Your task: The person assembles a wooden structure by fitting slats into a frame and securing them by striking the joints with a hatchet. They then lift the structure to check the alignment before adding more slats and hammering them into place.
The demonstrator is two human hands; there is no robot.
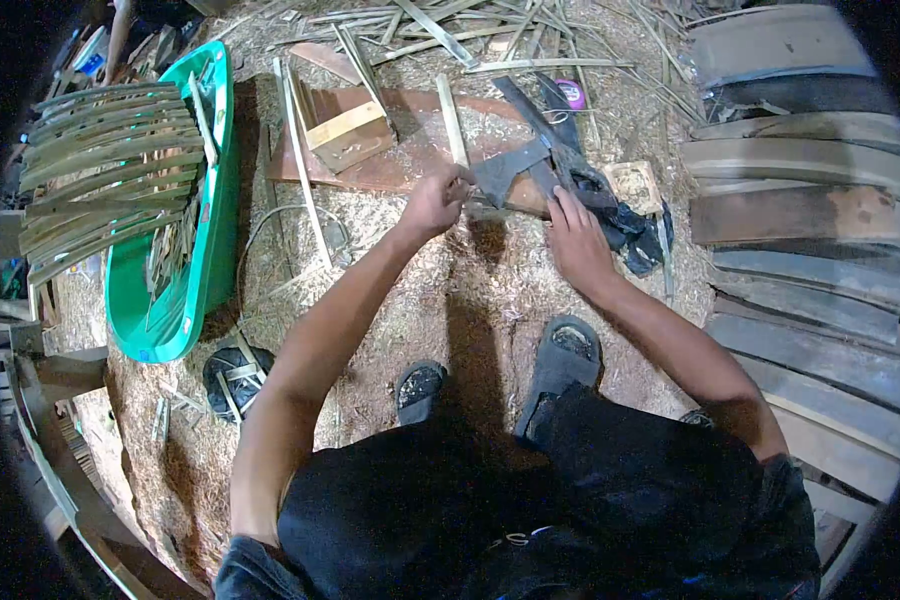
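Observation:
My left hand is closed, with thumb and fingertips pinched at the near end of a thin pale wooden strip. Just right of those fingertips lies a dark triangular plate with a dark straight bar behind it. My right hand rests with fingers stretched out on the near edge of a dark tool body, whose kind I cannot make out. A reddish-brown board lies beneath, bearing a small wooden box-like piece.
A green plastic tub at left holds bent slats. Planks are stacked along the right. Loose strips litter the far floor. A purple round object and a black plastic bag lie near the tool. Shavings cover the ground.

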